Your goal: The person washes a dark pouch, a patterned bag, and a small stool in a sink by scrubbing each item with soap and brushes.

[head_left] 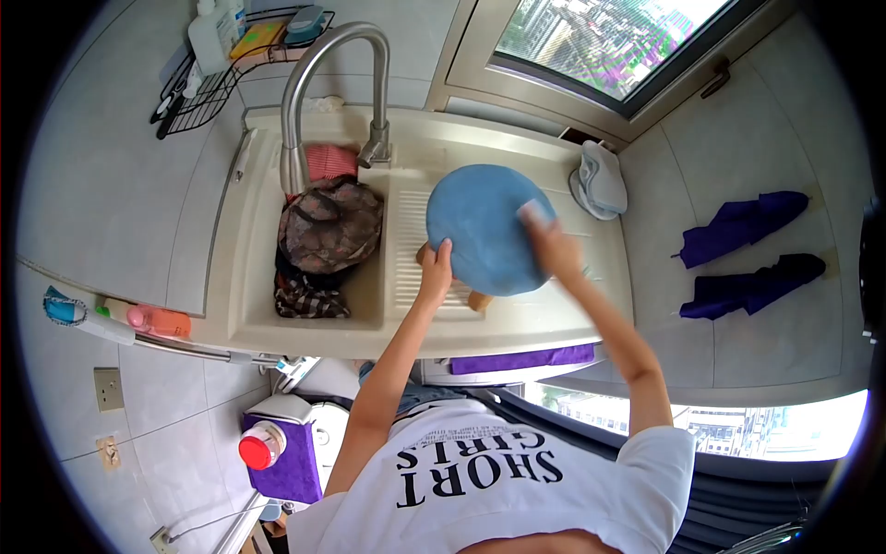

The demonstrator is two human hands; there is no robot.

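Note:
A round blue seat (484,226), apparently a small stool, is over the ribbed drainboard (415,217) of the sink. Brown, wood-like leg ends (479,301) poke out beneath its near edge. My left hand (437,270) grips the seat's left rim, thumb on top. Over the seat's right side is my right hand (554,245), smeared by motion; whether its fingers hold anything is not clear. Left of the drainboard, the basin holds a camouflage-patterned cloth item (332,226), a red checked cloth (330,162) and a dark plaid cloth (309,297).
A curved metal faucet (293,111) arches over the basin. Folded white cloths (602,180) lie at the drainboard's right end. A wire rack (208,97) with bottles hangs at upper left. Purple cloths (748,226) hang on the right wall. An orange-pink bottle (161,321) stands at left.

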